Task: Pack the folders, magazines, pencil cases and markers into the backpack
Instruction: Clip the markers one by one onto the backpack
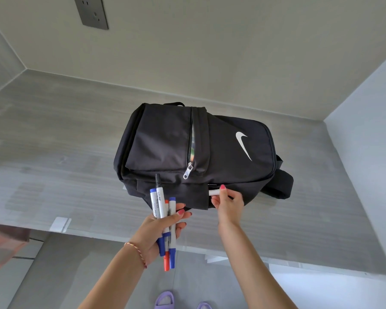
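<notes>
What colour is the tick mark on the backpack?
White, on the black backpack; the tick mark shows in the head view.

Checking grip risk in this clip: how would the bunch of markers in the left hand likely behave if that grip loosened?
The markers look like smooth round plastic barrels, so they would probably slide past each other. They are held loosely fanned in the left hand, so one could slip out. Dropped on the table, they would likely roll.
</notes>
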